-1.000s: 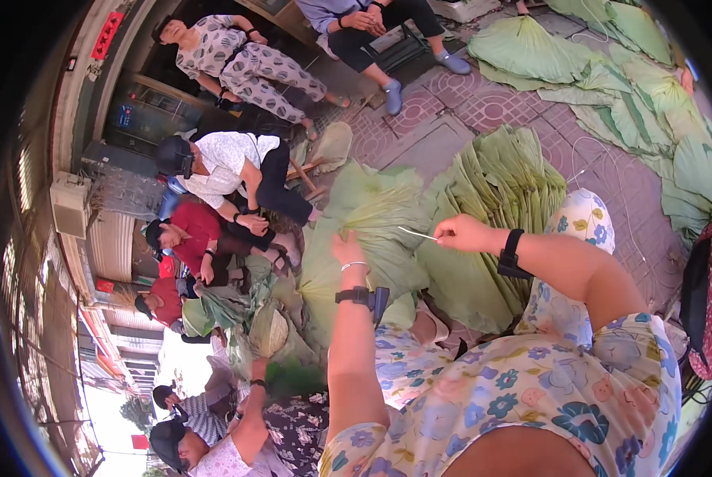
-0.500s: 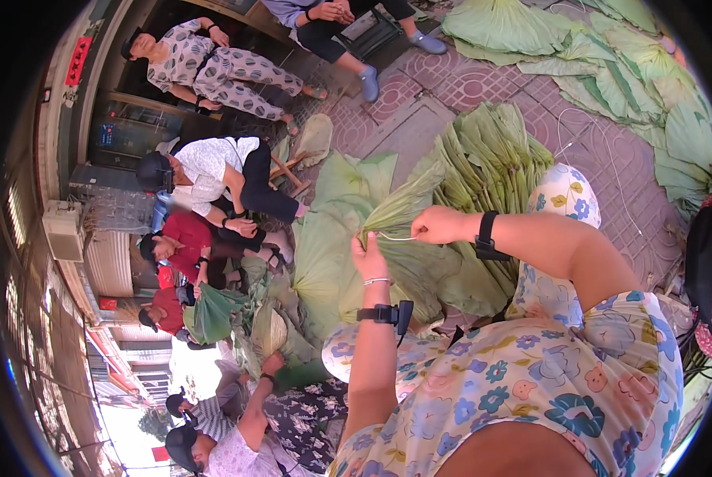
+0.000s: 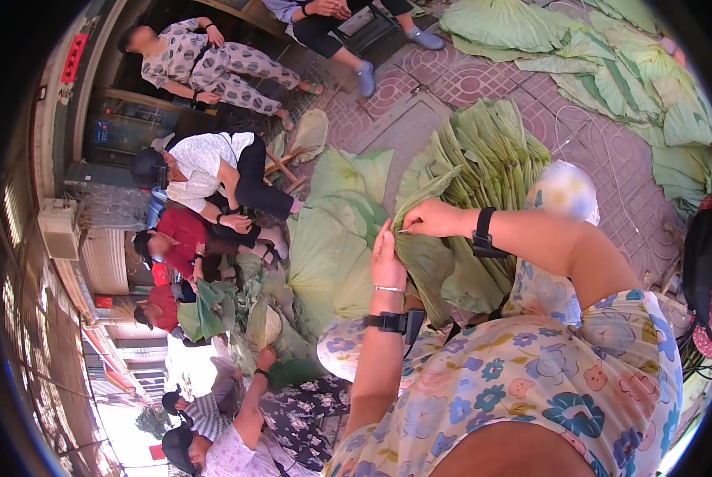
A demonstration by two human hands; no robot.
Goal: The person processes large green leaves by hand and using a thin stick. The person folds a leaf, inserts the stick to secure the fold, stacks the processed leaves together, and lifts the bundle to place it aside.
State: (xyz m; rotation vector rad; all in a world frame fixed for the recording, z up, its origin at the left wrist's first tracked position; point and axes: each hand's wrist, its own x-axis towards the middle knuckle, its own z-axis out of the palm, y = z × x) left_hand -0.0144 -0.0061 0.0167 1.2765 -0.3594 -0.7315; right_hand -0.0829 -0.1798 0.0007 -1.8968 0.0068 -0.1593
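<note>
A folded green lotus leaf (image 3: 424, 262) hangs in front of me between my two hands. My left hand (image 3: 388, 258) grips its left edge, with the fingers lying long against the leaf and the thumb side partly hidden. At the top of the fold my right hand (image 3: 431, 219) is closed in a pinch. A small bit of thin white strand (image 3: 407, 231) shows at those fingertips; most of it is hidden. Just beyond lies a thick stack of folded lotus leaves (image 3: 491, 163), their gathered ends toward my right knee. Flat, opened leaves (image 3: 332, 262) spread out to the left.
More large leaves (image 3: 579, 56) cover the paving at the far right. A white cord (image 3: 610, 151) lies on the tiles. Several people sit along the left, one in a white top (image 3: 205, 163) beside a wooden stool (image 3: 284, 167). A dark bag (image 3: 702, 270) is at the right edge.
The white strand that stretched between my hands is now mostly out of sight. My left hand has shifted right and down along the leaf, and the leaf is folded narrower.
</note>
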